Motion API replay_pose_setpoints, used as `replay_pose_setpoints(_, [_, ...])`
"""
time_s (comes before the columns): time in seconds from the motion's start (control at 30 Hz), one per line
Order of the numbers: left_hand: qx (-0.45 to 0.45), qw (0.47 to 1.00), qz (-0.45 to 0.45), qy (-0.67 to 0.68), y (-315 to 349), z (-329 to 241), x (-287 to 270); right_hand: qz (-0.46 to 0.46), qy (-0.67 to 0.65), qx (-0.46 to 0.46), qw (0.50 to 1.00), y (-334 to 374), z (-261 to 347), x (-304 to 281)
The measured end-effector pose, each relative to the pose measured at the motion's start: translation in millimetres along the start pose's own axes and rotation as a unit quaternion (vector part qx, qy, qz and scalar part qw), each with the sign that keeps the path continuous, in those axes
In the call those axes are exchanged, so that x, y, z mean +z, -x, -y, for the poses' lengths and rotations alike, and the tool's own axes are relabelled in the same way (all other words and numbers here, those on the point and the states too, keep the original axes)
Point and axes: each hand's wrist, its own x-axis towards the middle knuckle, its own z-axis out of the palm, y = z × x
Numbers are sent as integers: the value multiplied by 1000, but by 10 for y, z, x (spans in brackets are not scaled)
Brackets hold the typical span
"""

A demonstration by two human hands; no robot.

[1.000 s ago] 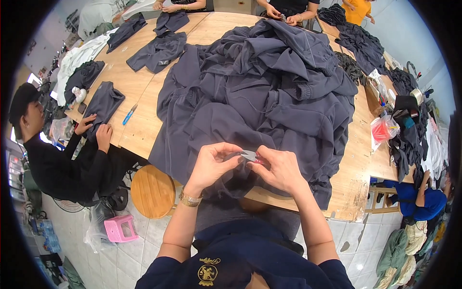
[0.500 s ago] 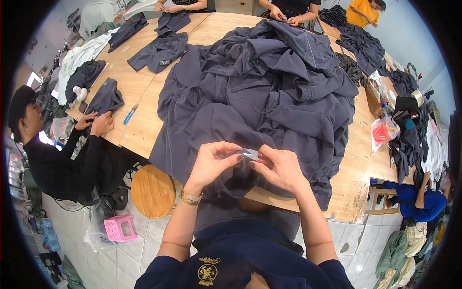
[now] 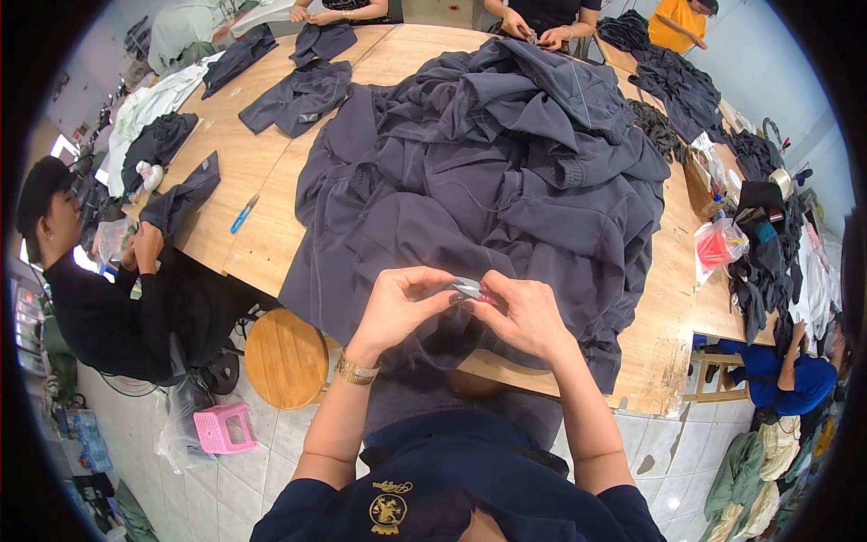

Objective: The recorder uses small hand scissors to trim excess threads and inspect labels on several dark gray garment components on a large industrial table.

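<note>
My left hand and my right hand meet at the near edge of a large heap of dark grey garments. My right fingers are closed round small thread snips, of which a pale pointed blade and a bit of red show. The left thumb and forefinger pinch close to the blade tip; what lies between them is too small to make out. Dark cloth hangs below both hands over the table edge.
The wooden table bears a blue-handled cutter on the left. A round wooden stool and a pink plastic stool stand at lower left. A co-worker sits at left; others work at the far side. A red-filled plastic bag lies at right.
My hands stay nearly in place, with the snips shifting slightly. The co-worker at left has drawn their hands back and lifted the dark cloth off its flat position.
</note>
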Motion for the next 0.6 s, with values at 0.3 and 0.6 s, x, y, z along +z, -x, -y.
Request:
replay_pose_setpoints(0.3, [11, 1000, 5, -5, 13, 28, -9, -32, 52, -42, 997, 6, 36, -29])
replay_pose_setpoints(0.6, [20, 1000, 20, -3, 5, 64, -13, -30, 63, -62, 996, 21, 3, -4])
